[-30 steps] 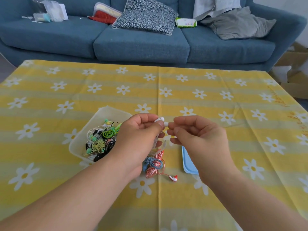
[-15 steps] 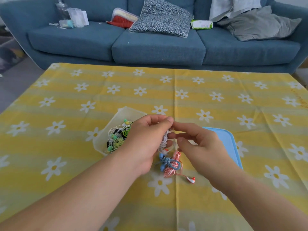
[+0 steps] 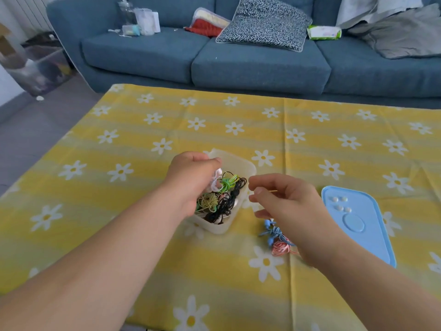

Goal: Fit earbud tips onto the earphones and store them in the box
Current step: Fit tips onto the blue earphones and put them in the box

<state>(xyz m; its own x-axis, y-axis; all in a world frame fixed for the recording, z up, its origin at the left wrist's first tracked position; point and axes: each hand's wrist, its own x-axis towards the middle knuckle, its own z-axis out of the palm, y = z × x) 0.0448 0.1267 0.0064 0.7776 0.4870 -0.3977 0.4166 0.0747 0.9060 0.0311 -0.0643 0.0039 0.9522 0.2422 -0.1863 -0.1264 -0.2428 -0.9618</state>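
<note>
A clear plastic box (image 3: 245, 167) sits mid-table, filled with several coiled earphones in green, black and yellow. My left hand (image 3: 191, 177) hovers over the box's left side, fingers closed on a coiled white earphone (image 3: 216, 181) that rests on the pile. My right hand (image 3: 286, 201) is just right of the box, fingers loosely curled with nothing visible in them. A blue earphone bundle (image 3: 270, 232) and a pink one (image 3: 281, 247) lie on the cloth beneath my right hand. Small white earbud tips (image 3: 338, 203) rest on the blue lid (image 3: 358, 223).
The table wears a yellow daisy cloth (image 3: 143, 139). A blue sofa (image 3: 238, 60) with a patterned cushion, clothes and small items stands behind the far edge. A clear storage bin (image 3: 40, 70) sits on the floor at left.
My left hand carried the white earphone away from my right hand and down into the box. My right hand let go and drew apart. The view shifted, showing more of the blue lid.
</note>
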